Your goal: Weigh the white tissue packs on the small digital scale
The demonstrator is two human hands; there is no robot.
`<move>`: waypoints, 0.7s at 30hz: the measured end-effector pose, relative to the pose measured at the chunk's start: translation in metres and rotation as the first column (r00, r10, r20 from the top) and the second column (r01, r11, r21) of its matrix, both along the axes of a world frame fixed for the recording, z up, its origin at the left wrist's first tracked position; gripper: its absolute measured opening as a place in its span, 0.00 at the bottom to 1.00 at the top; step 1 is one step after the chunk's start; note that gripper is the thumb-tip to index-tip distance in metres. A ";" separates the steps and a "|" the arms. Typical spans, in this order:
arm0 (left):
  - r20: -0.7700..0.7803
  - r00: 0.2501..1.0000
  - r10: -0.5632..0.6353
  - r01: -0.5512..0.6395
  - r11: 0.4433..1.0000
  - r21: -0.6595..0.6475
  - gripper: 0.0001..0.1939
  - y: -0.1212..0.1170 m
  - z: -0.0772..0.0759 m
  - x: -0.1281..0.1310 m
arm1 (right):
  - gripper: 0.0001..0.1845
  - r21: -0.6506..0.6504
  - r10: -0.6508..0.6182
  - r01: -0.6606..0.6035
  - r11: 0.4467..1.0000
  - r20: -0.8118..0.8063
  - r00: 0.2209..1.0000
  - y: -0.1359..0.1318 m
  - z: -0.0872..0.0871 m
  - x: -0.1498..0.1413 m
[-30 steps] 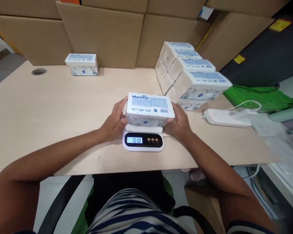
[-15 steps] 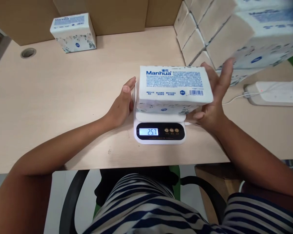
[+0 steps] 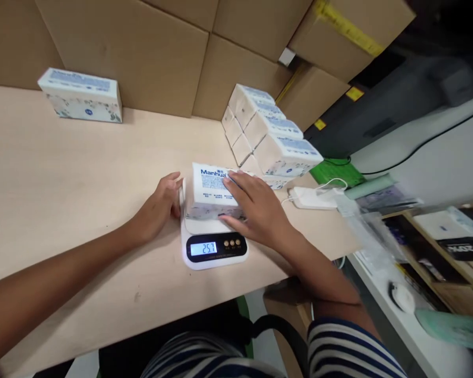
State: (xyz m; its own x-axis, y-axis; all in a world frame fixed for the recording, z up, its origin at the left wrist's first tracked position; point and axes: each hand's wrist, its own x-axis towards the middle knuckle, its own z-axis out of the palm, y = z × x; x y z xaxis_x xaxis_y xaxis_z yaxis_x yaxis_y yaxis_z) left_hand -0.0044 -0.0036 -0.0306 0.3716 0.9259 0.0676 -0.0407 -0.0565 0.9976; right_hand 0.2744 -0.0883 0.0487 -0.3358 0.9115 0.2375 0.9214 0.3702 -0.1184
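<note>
A white tissue pack (image 3: 207, 190) with blue "Manhua" print lies on a small white kitchen scale (image 3: 215, 247) near the desk's front edge. The display reads 25.7. My right hand (image 3: 256, 210) lies over the top of the pack, fingers stretched across it and thumb down its front face, clasping it. My left hand (image 3: 160, 207) rests on the desk at the pack's left end. Its fingers are loosely apart and the fingertips touch the pack's side.
A stack of several identical tissue packs (image 3: 268, 139) stands just behind and right of the scale. A single pack (image 3: 81, 95) sits far left against cardboard boxes (image 3: 142, 58). A white power strip (image 3: 313, 198) with cable lies right of the scale. The desk edge drops off at right, above shelves.
My right hand moved from the pack's right end onto its top. The left hand stays at the left end. The reading fell from 103.0 to 25.7. My view swung right.
</note>
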 end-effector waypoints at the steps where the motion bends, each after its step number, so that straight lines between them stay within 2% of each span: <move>1: -0.008 1.000 -0.020 0.019 0.999 -0.043 0.49 0.001 0.002 -0.001 | 0.42 0.005 0.006 -0.006 1.000 0.085 0.996 0.010 0.007 -0.010; 3: 0.001 0.999 -0.035 0.035 0.993 -0.116 0.47 0.001 0.008 -0.003 | 0.45 0.018 -0.035 0.032 0.999 0.222 0.974 0.040 0.017 -0.027; 5: 0.030 0.999 -0.017 0.021 0.990 -0.137 0.43 -0.001 0.012 -0.004 | 0.44 -0.007 -0.106 0.114 0.993 0.322 0.941 0.082 0.022 -0.035; 8: 0.023 1.000 0.006 -0.002 0.989 -0.145 0.40 -0.004 0.014 -0.003 | 0.42 -0.119 -0.194 0.275 0.954 0.454 0.870 0.150 0.022 -0.037; 12: 0.014 1.000 0.019 -0.016 0.985 -0.171 0.39 -0.008 0.017 -0.002 | 0.45 -0.078 -0.233 0.308 0.948 0.488 0.841 0.221 0.017 -0.033; 16: 0.028 1.000 0.006 -0.001 0.982 -0.189 0.39 -0.012 0.022 -0.002 | 0.45 -0.073 -0.250 0.331 0.941 0.510 0.823 0.264 0.013 -0.028; 21: 0.026 1.000 -0.002 0.007 0.983 -0.186 0.41 -0.014 0.019 -0.002 | 0.43 -0.074 -0.287 0.374 0.924 0.509 0.812 0.298 0.007 -0.023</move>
